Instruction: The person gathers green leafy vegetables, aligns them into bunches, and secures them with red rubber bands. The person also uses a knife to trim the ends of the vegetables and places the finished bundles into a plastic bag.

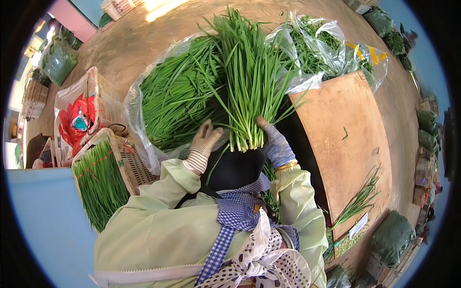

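Observation:
A loose bunch of garlic chives (248,90) lies before me, its pale cut ends towards my lap and its green tips pointing away. My right hand (277,142), in a blue-grey knit glove, grips the bunch near the stem ends, thumb on top. Just left of the stems is my left hand (205,145) in a striped, pale glove; its fingers are apart and nothing is in them. Beyond that hand, a clear plastic bag (134,104) lies spread around a large heap of chives (180,97).
To the right stands a wooden board (345,133) with a few loose chives (356,201) on it. Clear bags of greens (313,46) lie behind it. At left, one plastic crate (135,162) holds tied chives (101,176); another crate (108,97) holds red plastic bags (77,118).

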Available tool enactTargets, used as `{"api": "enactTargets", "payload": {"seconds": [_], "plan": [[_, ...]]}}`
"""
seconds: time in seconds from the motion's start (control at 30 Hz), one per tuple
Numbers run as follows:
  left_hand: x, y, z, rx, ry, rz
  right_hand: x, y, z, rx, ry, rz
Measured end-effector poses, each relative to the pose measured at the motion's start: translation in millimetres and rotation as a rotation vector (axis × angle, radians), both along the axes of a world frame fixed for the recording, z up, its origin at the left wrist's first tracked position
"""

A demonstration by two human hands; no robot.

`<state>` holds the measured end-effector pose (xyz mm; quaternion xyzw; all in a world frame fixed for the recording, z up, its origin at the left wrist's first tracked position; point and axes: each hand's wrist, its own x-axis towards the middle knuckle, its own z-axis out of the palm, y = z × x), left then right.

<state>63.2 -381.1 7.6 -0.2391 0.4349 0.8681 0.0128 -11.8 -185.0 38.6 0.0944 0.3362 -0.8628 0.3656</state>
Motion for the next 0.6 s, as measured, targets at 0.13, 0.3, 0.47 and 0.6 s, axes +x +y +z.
{"api": "enactTargets", "payload": {"seconds": [0.13, 0.3, 0.47, 0.6], "plan": [[-5.1, 2.6, 0.9, 0.307, 0.081, -0.367, 2.8, -4.7, -5.3, 0.049, -0.010, -0.025], [-20.4, 19.0, 9.2, 0.015, 0.108, -0.383, 4.2, -15.0, -14.3, 0.275, 0.176, -0.032], [-20.8, 2.1, 2.6, 0.218, -0.172, -0.298, -8.0, -1.9, -15.3, 0.320, 0.174, -0.009], [-16.7, -10.4, 1.3, 0.488, -0.259, -0.214, -13.8, 14.0, -10.6, 0.104, 0.102, 0.029]]}}
